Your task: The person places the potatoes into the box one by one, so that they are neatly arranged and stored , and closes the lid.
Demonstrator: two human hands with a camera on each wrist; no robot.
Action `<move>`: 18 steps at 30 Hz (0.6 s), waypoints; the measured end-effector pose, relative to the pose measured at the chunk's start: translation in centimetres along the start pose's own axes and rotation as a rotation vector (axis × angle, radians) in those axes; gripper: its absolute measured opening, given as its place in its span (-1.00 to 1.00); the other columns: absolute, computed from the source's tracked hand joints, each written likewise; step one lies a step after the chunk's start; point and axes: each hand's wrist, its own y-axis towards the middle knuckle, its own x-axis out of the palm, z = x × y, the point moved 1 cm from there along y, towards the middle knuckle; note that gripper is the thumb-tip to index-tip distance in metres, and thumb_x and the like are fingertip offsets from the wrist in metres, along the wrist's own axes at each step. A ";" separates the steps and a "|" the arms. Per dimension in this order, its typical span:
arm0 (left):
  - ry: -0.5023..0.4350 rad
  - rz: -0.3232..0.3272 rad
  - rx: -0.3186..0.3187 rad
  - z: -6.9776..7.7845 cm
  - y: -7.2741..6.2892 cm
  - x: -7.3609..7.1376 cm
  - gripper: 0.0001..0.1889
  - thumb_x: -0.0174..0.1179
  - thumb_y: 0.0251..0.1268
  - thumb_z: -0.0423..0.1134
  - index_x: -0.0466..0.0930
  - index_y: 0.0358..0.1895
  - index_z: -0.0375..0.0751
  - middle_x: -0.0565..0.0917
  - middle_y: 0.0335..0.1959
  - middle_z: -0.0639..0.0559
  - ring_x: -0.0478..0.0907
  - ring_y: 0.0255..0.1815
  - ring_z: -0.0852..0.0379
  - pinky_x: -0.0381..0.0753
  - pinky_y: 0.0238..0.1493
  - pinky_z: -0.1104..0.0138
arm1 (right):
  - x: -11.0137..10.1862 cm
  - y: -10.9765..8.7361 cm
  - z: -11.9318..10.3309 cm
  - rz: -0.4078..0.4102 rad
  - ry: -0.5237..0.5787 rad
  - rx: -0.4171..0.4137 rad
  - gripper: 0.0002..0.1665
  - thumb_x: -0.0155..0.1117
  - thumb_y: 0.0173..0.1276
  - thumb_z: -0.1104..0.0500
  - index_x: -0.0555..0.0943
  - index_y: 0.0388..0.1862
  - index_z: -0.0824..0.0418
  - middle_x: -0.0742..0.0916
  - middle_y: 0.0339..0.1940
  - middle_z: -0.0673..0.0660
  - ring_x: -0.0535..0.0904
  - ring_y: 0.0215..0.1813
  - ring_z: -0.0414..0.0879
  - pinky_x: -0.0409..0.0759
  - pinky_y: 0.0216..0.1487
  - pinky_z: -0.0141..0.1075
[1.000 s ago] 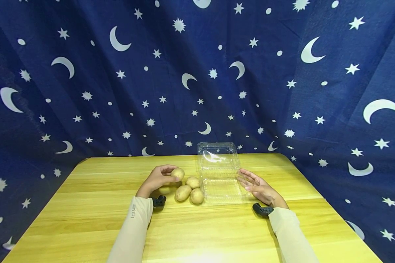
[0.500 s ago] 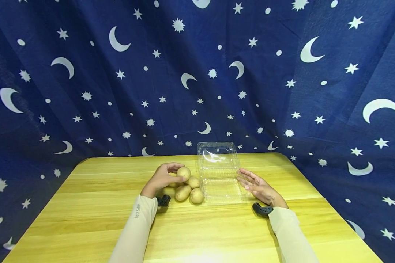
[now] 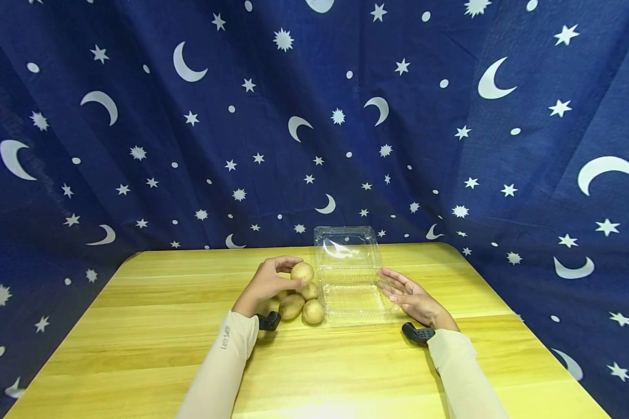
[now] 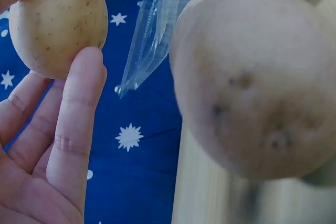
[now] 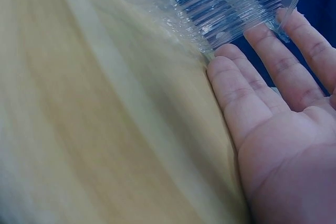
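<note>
My left hand holds a round, pale yellow potato between thumb and fingers, raised over the other potatoes. Speckled skin shows on this potato in the left wrist view. Below it, several more potatoes lie bunched on the table, some partly hidden by the hand. To their right stands a clear plastic clamshell box, its lid raised at the back. My right hand lies along the box's right side. In the right wrist view, its fingertips reach the ribbed wall, fingers nearly straight.
A light wooden table carries everything. Behind it hangs a dark blue curtain with moons and stars. Close to the left wrist camera, one large blurred potato fills much of the view.
My left hand has moved right and slightly upward with its potato, coming nearer the plastic box. The right hand, the box and the potatoes on the table stay put.
</note>
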 end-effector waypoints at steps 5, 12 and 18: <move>-0.019 0.015 -0.011 0.2 0.1 0.7 -0.42 0.61 0.14 -0.29 0.72 0.27 -0.32 0.79 0.07 -0.09 0.69 0.12 -0.06 0.68 0.18 0.13 | 0.0 0.0 0.1 0.002 0.002 0.001 -0.09 0.05 0.64 0.49 -0.14 0.79 0.40 0.41 0.67 -0.12 0.39 0.61 -0.22 0.37 0.56 -0.35; -0.028 0.024 -0.013 0.3 0.1 1.5 -0.44 0.64 0.13 -0.28 0.75 0.24 -0.30 0.81 0.02 -0.05 0.69 0.08 -0.02 0.66 0.13 0.17 | 0.1 0.0 0.0 0.014 -0.005 0.009 -0.07 0.05 0.66 0.47 -0.22 0.77 0.45 0.40 0.67 -0.14 0.40 0.60 -0.25 0.38 0.55 -0.37; -0.060 0.034 -0.031 0.7 0.0 2.2 -0.43 0.65 0.10 -0.30 0.75 0.23 -0.30 0.80 0.01 -0.05 0.69 0.07 -0.01 0.65 0.12 0.18 | 0.2 0.1 -0.2 0.007 -0.015 0.007 -0.07 0.05 0.66 0.46 -0.23 0.77 0.45 0.32 0.74 -0.05 0.37 0.62 -0.25 0.35 0.57 -0.36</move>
